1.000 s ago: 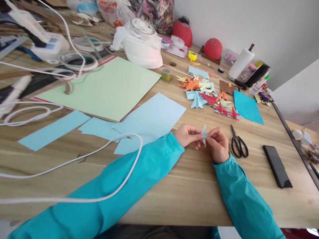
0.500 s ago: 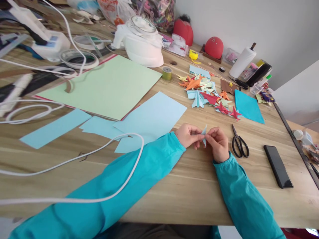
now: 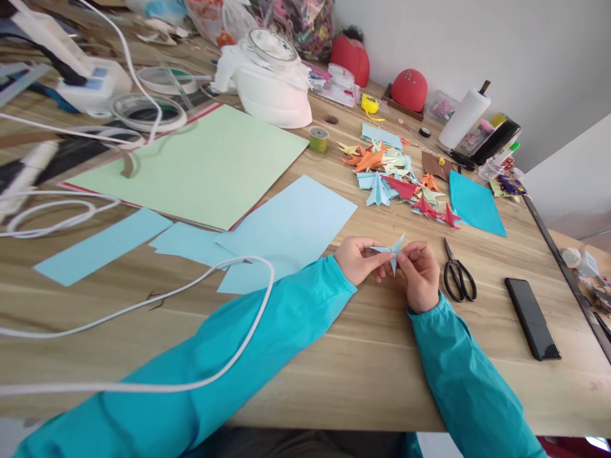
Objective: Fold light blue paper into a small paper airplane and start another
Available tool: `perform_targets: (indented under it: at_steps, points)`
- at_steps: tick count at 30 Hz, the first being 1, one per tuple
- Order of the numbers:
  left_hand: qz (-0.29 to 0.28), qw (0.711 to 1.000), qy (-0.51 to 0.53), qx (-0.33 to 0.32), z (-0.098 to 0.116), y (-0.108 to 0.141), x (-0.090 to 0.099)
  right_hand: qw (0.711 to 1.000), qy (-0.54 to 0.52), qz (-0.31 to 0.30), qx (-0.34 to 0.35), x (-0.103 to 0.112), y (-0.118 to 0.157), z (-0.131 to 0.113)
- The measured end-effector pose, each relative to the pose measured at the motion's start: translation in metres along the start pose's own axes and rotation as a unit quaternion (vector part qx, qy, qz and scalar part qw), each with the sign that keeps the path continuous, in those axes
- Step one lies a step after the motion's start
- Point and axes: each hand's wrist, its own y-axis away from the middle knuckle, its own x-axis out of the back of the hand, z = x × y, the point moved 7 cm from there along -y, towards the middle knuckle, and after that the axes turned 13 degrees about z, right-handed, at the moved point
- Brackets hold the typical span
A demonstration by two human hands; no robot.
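Note:
A small light blue folded paper (image 3: 394, 249) with pointed tips is held between both hands above the wooden table. My left hand (image 3: 357, 259) pinches it from the left, thumb and fingers closed. On its right side, my right hand (image 3: 420, 273) grips it between thumb and forefinger. Black-handled scissors (image 3: 459, 275) lie just right of my right hand. Beyond the hands sits a pile of folded paper pieces (image 3: 403, 191) in orange, red, yellow and blue. Light blue sheets (image 3: 300, 219) lie to the left of my left hand.
A white cable (image 3: 258, 331) loops across my left sleeve. A black phone (image 3: 532, 318) lies at the right. Green paper (image 3: 200, 165), a thread spool (image 3: 318, 139) and a turquoise sheet (image 3: 477, 203) rest farther back.
The folded paper has turned from a narrow edge-on view to show several spread points. Both hands have stayed nearly in place, still holding it.

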Motion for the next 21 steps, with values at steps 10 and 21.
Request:
perform_targets:
  at_steps: [10, 21]
  points:
    - [-0.019, 0.999, -0.025, -0.008, 0.006, 0.001, -0.001, 0.994, -0.036, -0.038, -0.094, 0.000, -0.001, 0.017]
    - [-0.014, 0.999, -0.027, -0.011, 0.004, -0.004, 0.003, 0.983, 0.025, -0.109, -0.149, -0.010, 0.002, 0.024]
